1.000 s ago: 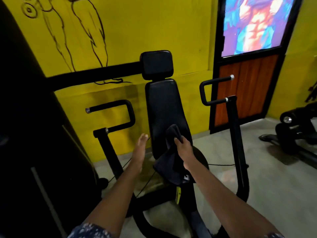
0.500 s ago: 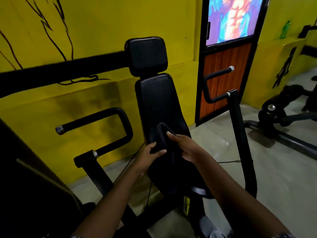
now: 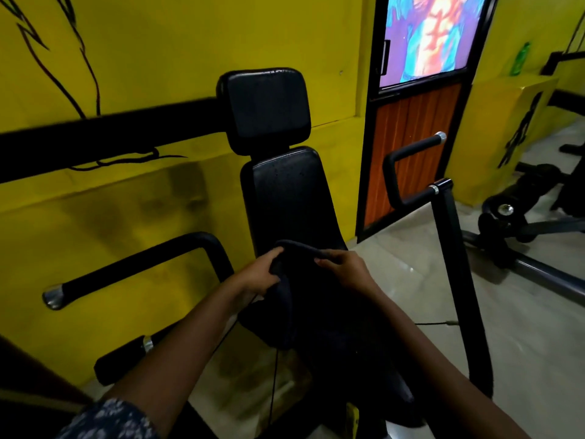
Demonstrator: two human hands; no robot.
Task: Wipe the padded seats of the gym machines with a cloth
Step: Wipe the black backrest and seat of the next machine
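A black gym machine stands before me with a padded backrest and a square padded headrest above it. Its seat is mostly hidden under a dark cloth that hangs in front of the backrest's lower end. My left hand grips the cloth's upper left edge with curled fingers. My right hand pinches the upper right edge. Both hands hold the cloth spread between them, just in front of the backrest.
Black handle bars flank the seat: a left handle and a right handle on an upright post. A yellow wall is close behind, a door to the right, another machine on the floor at far right.
My left hand, open and apart a second ago, has come in and taken hold of the cloth. Both hands now hold it spread. The view has moved closer to the machine.
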